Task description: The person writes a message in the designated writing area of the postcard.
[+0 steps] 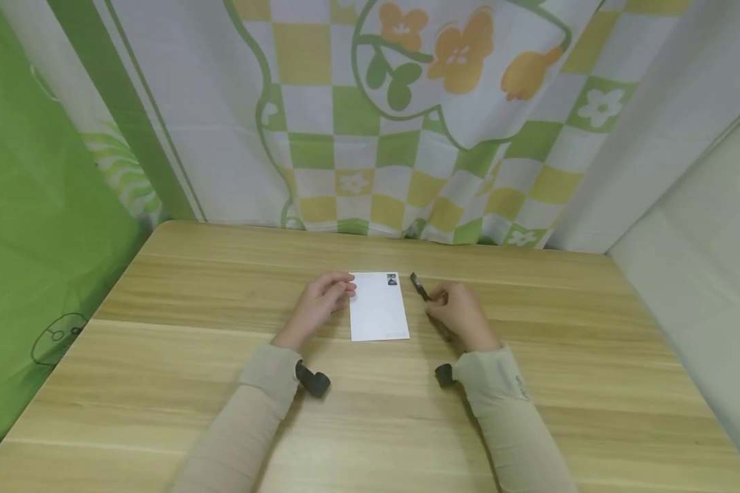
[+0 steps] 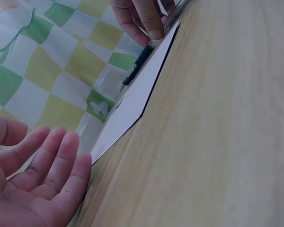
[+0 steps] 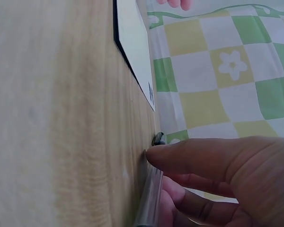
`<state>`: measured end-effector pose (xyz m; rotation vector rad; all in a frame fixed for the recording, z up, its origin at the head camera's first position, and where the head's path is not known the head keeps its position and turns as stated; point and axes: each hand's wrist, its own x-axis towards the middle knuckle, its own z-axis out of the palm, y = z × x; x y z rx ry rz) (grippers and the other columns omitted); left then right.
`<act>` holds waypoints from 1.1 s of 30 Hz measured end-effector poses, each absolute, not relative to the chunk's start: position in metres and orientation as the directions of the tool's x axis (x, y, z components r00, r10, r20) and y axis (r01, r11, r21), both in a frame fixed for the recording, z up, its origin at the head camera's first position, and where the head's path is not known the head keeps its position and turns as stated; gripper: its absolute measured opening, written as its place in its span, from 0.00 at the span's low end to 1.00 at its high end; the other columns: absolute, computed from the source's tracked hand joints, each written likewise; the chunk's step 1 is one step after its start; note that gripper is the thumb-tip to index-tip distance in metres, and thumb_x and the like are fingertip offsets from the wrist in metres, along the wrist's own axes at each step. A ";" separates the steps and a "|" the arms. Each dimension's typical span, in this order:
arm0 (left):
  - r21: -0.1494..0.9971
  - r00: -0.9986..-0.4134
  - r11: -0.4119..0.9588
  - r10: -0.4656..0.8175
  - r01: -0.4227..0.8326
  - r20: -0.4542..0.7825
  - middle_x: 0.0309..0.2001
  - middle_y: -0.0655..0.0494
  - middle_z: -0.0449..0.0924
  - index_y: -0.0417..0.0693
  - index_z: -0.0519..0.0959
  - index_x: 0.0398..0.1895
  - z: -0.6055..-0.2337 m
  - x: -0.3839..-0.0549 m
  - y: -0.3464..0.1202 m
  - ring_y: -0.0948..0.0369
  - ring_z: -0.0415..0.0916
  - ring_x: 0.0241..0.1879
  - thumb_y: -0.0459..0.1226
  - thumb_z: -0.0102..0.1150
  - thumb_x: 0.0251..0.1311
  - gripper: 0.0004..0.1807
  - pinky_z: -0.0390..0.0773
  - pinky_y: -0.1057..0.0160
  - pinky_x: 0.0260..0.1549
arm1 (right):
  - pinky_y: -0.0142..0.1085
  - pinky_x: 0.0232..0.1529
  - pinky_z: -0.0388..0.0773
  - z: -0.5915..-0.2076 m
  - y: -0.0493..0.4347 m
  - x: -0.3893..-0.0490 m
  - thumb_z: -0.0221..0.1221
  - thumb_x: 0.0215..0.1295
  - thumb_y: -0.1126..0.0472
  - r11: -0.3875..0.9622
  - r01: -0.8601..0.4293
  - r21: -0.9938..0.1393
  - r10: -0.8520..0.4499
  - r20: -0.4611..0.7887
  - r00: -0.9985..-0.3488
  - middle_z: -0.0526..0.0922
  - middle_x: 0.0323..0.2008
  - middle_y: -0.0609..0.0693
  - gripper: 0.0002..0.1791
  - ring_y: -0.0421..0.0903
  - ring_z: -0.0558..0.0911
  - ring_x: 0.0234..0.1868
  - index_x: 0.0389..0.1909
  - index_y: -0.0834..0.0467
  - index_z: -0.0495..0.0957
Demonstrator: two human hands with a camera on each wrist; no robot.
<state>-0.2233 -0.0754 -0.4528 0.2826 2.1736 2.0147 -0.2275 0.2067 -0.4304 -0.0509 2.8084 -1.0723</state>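
A white card (image 1: 377, 308) with a small dark print in its top right corner lies flat on the wooden table. At the card's left edge is my left hand (image 1: 322, 301), its fingers loosely bent and holding nothing; in the left wrist view the palm (image 2: 33, 184) faces up beside the near corner. To the right of the card, a pen (image 1: 419, 286) with a black cap and a clear barrel (image 3: 152, 196) lies slantwise. My right hand (image 1: 459, 311) pinches the pen around its middle, thumb on one side and fingers on the other, low over the tabletop.
The wooden table (image 1: 370, 424) runs back to a checked curtain (image 1: 354, 144) with flower prints. Green cloth (image 1: 43, 226) hangs at the left and a pale cloth (image 1: 703, 226) at the right. Black wrist mounts (image 1: 313, 380) sit on both sleeves.
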 end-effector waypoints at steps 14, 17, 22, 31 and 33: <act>0.997 -0.952 0.077 0.302 -0.023 -0.045 0.57 0.36 0.78 0.32 0.74 0.62 -0.454 -0.223 -0.074 0.46 0.79 0.58 0.35 0.45 0.78 0.18 0.80 0.54 0.58 | 0.37 0.33 0.76 -0.428 0.205 -0.227 0.64 0.62 0.69 0.739 -0.020 -0.674 -0.120 -0.102 -0.987 0.82 0.33 0.55 0.12 0.48 0.77 0.33 0.46 0.67 0.83; 0.997 -0.953 0.079 0.301 -0.025 -0.048 0.56 0.36 0.80 0.31 0.75 0.61 -0.453 -0.224 -0.074 0.46 0.80 0.57 0.34 0.46 0.78 0.18 0.81 0.56 0.56 | 0.40 0.39 0.78 -0.426 0.204 -0.226 0.64 0.62 0.67 0.732 -0.048 -0.679 -0.140 -0.081 -0.987 0.83 0.35 0.55 0.12 0.49 0.79 0.37 0.46 0.66 0.84; 0.996 -0.952 0.087 0.302 -0.019 -0.044 0.54 0.36 0.80 0.30 0.76 0.60 -0.452 -0.224 -0.073 0.47 0.81 0.55 0.33 0.46 0.77 0.17 0.81 0.57 0.55 | 0.42 0.42 0.79 -0.423 0.201 -0.224 0.64 0.64 0.65 0.720 -0.079 -0.690 -0.180 -0.075 -0.981 0.84 0.36 0.55 0.12 0.50 0.81 0.39 0.46 0.65 0.84; 0.997 -0.946 0.074 0.322 0.000 -0.024 0.55 0.34 0.80 0.28 0.75 0.60 -0.453 -0.225 -0.072 0.47 0.81 0.55 0.32 0.46 0.77 0.18 0.81 0.56 0.56 | 0.38 0.31 0.80 -0.416 0.195 -0.220 0.65 0.65 0.63 0.675 -0.091 -0.733 -0.232 -0.093 -0.968 0.84 0.35 0.53 0.11 0.48 0.81 0.35 0.47 0.61 0.85; 0.998 -0.945 0.067 0.326 -0.005 -0.026 0.55 0.33 0.80 0.28 0.75 0.60 -0.452 -0.224 -0.072 0.46 0.81 0.56 0.32 0.46 0.77 0.17 0.81 0.56 0.56 | 0.38 0.31 0.79 -0.416 0.194 -0.219 0.65 0.65 0.63 0.657 -0.104 -0.747 -0.250 -0.085 -0.965 0.84 0.35 0.52 0.11 0.47 0.80 0.34 0.47 0.61 0.85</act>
